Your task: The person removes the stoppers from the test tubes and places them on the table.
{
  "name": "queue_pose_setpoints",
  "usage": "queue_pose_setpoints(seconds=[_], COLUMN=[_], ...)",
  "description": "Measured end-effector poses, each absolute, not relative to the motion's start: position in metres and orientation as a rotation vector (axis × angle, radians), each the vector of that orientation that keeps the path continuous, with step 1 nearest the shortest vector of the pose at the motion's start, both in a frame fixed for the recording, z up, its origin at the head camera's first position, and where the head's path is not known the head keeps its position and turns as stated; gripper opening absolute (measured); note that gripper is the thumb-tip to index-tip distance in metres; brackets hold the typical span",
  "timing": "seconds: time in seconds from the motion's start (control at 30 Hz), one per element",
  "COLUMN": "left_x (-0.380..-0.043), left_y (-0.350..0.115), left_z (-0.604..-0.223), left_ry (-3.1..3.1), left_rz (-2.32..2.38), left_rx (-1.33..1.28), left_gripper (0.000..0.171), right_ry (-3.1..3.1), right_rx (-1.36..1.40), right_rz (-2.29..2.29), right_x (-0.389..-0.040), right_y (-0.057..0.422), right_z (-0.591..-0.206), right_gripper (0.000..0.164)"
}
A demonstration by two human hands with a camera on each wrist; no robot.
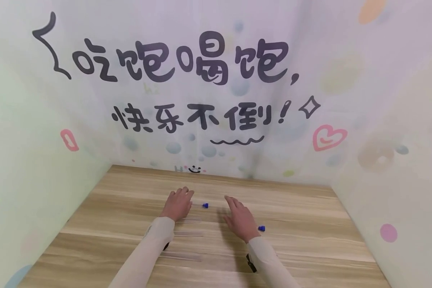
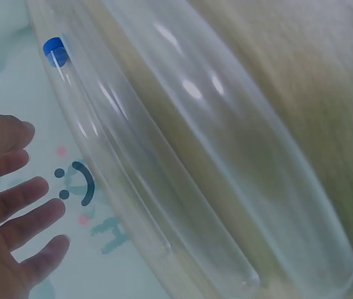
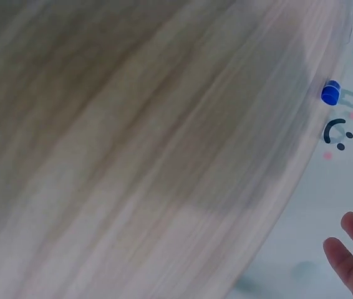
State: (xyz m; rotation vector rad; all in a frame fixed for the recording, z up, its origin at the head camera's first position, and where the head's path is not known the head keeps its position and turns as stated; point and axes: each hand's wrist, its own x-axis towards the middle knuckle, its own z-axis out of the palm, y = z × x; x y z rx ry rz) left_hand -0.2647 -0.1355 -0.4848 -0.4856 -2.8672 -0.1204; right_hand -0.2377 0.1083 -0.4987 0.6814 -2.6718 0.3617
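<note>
My left hand (image 1: 179, 203) hovers over the left middle of the tabletop, fingers spread and loosely bent, holding nothing. Beside its fingertips lies a blue cap (image 1: 205, 205). In the left wrist view this cap (image 2: 55, 51) is at one end of a slim clear tube (image 2: 92, 134). Alongside it lie a second clear tube (image 2: 158, 162) and a third clear tube (image 2: 245, 156), closer to the camera, their far ends out of frame. Farther right, my right hand (image 1: 242, 220) has its fingers extended and nothing in them. Another blue cap (image 1: 261, 228) lies just right of that hand.
The wood-grain tabletop (image 1: 309, 248) meets a printed back wall (image 1: 201, 156), with a plain panel at either side. Black straps show under both sleeves, the left sleeve (image 1: 144, 252) and the right sleeve (image 1: 271, 262). The tubes are nearly invisible in the head view.
</note>
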Motion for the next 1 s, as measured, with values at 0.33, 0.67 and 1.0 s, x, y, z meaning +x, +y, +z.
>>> queue_pose_setpoints(seconds=[0.33, 0.67, 1.0], left_x=[-0.275, -0.279, -0.286], left_y=[-0.139, -0.139, -0.142], left_z=[-0.496, -0.500, -0.507], left_ry=[-2.909, -2.976, -2.975], left_rz=[-0.117, -0.112, -0.063], left_rx=[-0.487, -0.523, -0.525], left_gripper=[0.022, 0.020, 0.028], right_ry=[-2.771, -2.822, -2.805], right_rx=[0.728, 0.754, 0.784], right_rz=[0.363, 0.360, 0.312], right_x=[-0.248, -0.253, -0.259], right_y=[0.096, 0.077, 0.070], right_z=[-0.491, -0.500, -0.501], right_gripper=[0.063, 0.059, 0.061])
